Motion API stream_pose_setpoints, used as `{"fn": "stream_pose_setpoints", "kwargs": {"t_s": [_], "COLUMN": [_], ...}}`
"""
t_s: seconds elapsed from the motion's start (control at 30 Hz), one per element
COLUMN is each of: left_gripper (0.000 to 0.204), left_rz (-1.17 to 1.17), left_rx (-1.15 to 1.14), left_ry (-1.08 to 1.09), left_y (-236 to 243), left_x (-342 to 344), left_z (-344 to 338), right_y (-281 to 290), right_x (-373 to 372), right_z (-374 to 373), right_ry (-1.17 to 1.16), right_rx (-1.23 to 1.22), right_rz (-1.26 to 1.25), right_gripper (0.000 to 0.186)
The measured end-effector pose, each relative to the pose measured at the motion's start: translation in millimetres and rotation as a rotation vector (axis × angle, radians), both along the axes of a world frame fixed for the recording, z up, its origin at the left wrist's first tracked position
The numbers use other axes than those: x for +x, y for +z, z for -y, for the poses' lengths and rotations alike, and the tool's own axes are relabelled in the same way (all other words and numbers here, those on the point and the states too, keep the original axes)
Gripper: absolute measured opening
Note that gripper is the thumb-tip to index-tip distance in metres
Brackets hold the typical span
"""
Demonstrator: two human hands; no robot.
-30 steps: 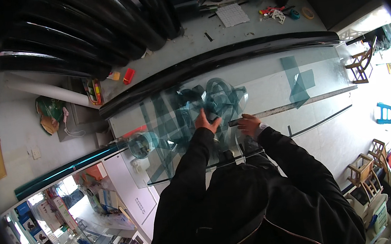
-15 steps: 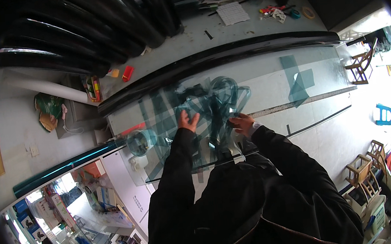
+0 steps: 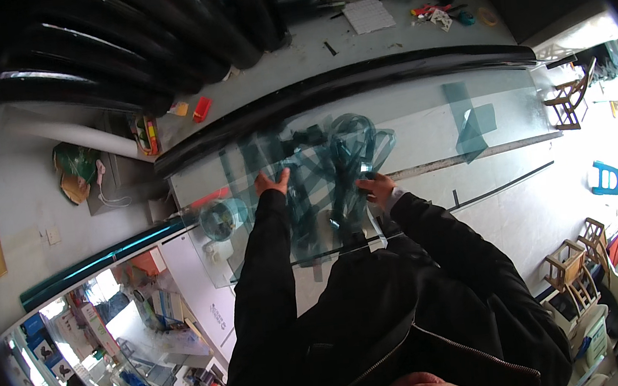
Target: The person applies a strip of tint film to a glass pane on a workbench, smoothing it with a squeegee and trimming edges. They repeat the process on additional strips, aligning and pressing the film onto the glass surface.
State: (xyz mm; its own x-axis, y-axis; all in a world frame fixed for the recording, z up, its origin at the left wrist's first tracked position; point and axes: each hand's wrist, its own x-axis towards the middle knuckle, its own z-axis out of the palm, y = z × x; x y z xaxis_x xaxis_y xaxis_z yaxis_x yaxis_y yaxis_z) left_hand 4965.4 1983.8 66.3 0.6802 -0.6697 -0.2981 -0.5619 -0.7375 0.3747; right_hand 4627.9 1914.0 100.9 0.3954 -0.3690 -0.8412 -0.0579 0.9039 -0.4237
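A clear sheet [image 3: 508,99] on the worktable carries a tangled heap of translucent teal film strips [image 3: 352,140]. My left hand [image 3: 273,179] is at the heap's left, thumb and fingers apart over the strips; whether it touches them is unclear. My right hand [image 3: 375,188] is at the heap's right with curled fingers against the strips; what they hold is too small to make out. A loose teal coil [image 3: 219,220] sits left of my left hand. Separate teal pieces [image 3: 470,125] lie to the right, above a long narrow metal strip [image 3: 476,151].
A long black roll [image 3: 342,78] borders the sheet at the back, with more black rolls [image 3: 123,40] behind it at upper left. A red object [image 3: 203,109], a white grid pad [image 3: 368,16] and small tools sit on the back surface. Wooden chairs [image 3: 565,269] and a blue stool [image 3: 605,178] stand right.
My left hand has moved leftward and slightly up across the strips, its fingers still apart. My right hand has shifted a little left and up. The heap has shifted slightly.
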Motion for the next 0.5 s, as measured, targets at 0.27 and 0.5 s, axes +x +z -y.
{"fn": "stream_pose_setpoints", "kwargs": {"t_s": [0.27,0.5], "left_gripper": [0.084,0.099], "left_rz": [-0.358,0.084], "left_rx": [-0.235,0.082], "left_ry": [-0.281,0.023], "left_y": [-2.3,-11.8], "left_x": [-74.2,26.7], "left_z": [-9.7,-29.9], "right_y": [-1.4,6.5], "right_x": [22.9,34.0], "right_z": [-3.4,-3.7], "right_ry": [0.043,0.090], "right_rx": [-0.016,-0.057], "right_rz": [-0.002,0.017], "right_gripper": [0.034,0.040]}}
